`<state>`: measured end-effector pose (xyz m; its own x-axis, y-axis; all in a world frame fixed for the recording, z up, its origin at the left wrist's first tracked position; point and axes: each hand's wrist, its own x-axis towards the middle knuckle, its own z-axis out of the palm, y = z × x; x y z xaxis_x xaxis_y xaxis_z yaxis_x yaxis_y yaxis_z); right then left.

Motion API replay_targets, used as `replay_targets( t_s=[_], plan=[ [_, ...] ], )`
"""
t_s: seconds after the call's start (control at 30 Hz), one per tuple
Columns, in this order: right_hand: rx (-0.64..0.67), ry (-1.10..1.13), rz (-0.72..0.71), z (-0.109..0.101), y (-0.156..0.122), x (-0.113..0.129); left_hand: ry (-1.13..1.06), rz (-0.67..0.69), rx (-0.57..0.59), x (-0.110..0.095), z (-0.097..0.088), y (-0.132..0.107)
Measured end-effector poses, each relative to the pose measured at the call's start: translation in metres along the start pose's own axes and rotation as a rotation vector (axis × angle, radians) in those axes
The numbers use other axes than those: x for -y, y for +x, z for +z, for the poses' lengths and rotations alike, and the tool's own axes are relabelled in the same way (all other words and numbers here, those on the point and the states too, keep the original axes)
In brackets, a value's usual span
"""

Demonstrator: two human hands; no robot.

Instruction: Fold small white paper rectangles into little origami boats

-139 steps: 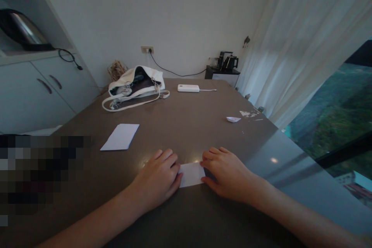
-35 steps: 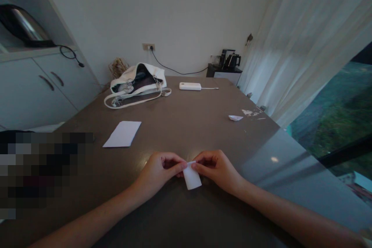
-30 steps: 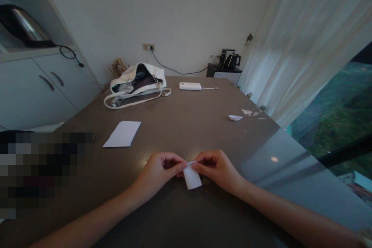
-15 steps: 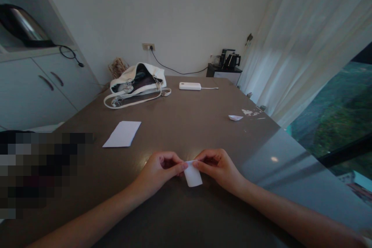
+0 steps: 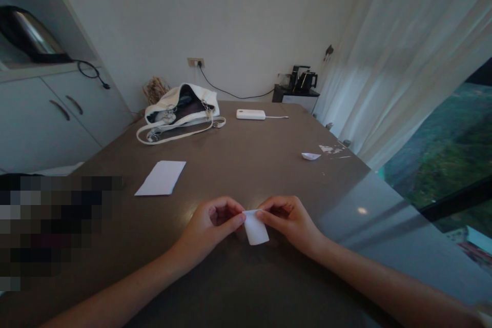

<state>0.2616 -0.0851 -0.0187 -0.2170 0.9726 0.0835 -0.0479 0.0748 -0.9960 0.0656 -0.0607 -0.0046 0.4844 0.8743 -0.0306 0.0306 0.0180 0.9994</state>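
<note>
Hands: we've got both working low at the near edge of the table [image 5: 246,174], left hand [image 5: 209,225] and right hand [image 5: 288,219] drawn in close, fingertips almost meeting over one small folded paper [image 5: 257,228].
Left grip: thumb and forefinger pinched tight on the paper's upper left corner, the other fingers curled in.
Right grip: thumb and forefinger pinched on the upper right corner, the other fingers tucked under.
Folded paper: white and narrow, top edge caught between our fingertips, lower end pointing to six o'clock; whether it rests on the tabletop we cannot tell.
Flat sheet [image 5: 160,178]: white, lying flat at ten o'clock from our hands, well apart.
Handbag [image 5: 180,110]: white, open, at eleven o'clock on the far side, strap trailing on the table.
Power bank [image 5: 250,114]: white, at twelve o'clock, far off, cable running towards three o'clock.
Paper boat [image 5: 310,156]: tiny white fold at two o'clock, paper scraps [image 5: 329,149] just beside it.
Kettle [image 5: 303,81]: black, on a small stand beyond the far corner, at one o'clock.
</note>
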Motion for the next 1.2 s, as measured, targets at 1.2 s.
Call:
replay_targets(
  t_s=[1.2],
  plan=[
    [-0.114, 0.036, 0.083, 0.005, 0.002, 0.005, 0.437, 0.000, 0.214, 0.005, 0.003, -0.003]
  ],
)
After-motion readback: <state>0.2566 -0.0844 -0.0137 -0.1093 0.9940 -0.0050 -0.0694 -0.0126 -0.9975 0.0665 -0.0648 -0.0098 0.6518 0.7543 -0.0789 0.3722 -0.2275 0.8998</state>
